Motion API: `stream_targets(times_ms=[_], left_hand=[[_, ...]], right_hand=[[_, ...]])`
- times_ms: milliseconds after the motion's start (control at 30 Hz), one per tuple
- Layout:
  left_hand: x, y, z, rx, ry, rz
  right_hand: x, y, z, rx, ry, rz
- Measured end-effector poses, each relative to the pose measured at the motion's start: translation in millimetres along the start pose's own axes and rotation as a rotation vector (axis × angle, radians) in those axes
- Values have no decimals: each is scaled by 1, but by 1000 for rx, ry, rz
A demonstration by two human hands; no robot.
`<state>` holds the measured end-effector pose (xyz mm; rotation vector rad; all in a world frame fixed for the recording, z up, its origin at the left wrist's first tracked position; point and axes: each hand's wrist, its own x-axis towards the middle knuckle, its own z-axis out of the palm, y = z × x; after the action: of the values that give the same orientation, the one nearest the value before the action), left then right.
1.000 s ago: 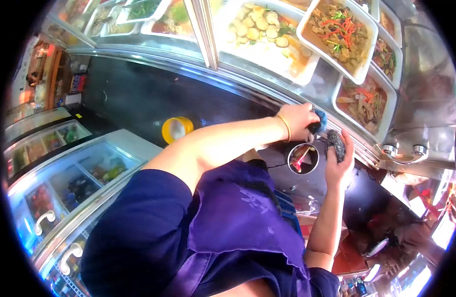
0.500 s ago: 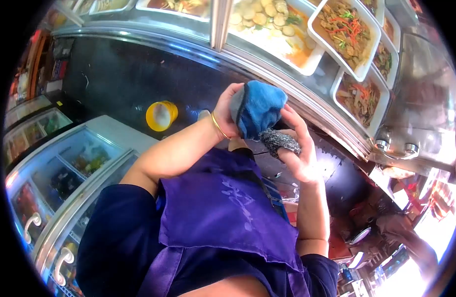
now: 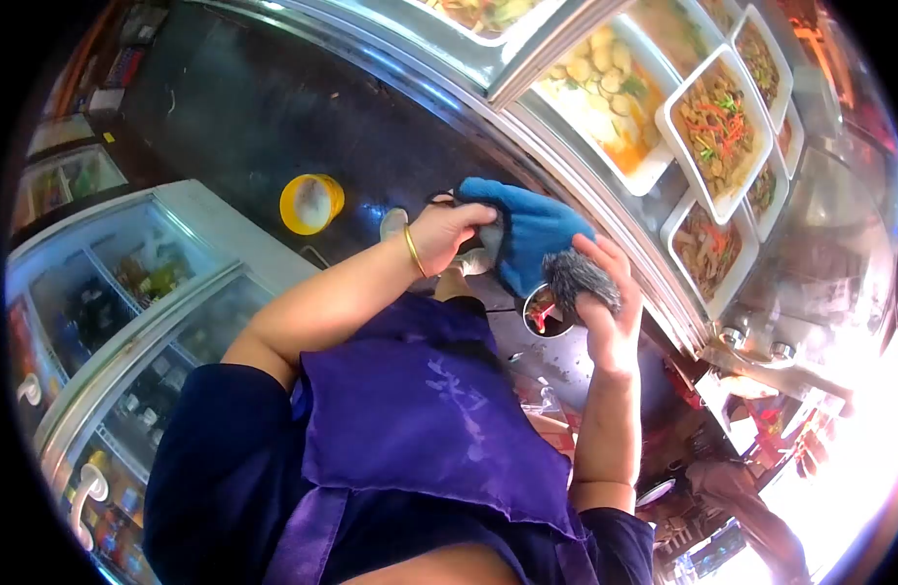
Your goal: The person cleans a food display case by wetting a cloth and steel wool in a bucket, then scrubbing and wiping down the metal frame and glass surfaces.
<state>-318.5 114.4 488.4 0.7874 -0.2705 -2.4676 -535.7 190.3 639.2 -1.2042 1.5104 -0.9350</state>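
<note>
The left hand [image 3: 445,238] pinches a blue fabric cloth [image 3: 530,236] by its left side; the right hand [image 3: 612,333] clasps a dark-grey wiry scourer [image 3: 573,278] at its right. The step looks like spreading the cloth; the next move calls for steadiness.
</note>
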Motion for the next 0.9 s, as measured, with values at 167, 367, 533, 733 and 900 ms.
stream_targets(times_ms=[167,367,533,733,900], left_hand=[[-5,-1,7,-151,34,185],[-37,49,4,-490,-49,220],[-63,92,4,-477,-440,196],[-87,121,30,-436,-578,115],[-82,120,34,-471,-685,43]], right_hand=[[41,10,22,-443,-27,-159],[44,43,26,-57,-233,10],[29,52,53,1032,-326,541],[33,72,99,1335,-429,665],[42,58,97,1532,-354,544]])
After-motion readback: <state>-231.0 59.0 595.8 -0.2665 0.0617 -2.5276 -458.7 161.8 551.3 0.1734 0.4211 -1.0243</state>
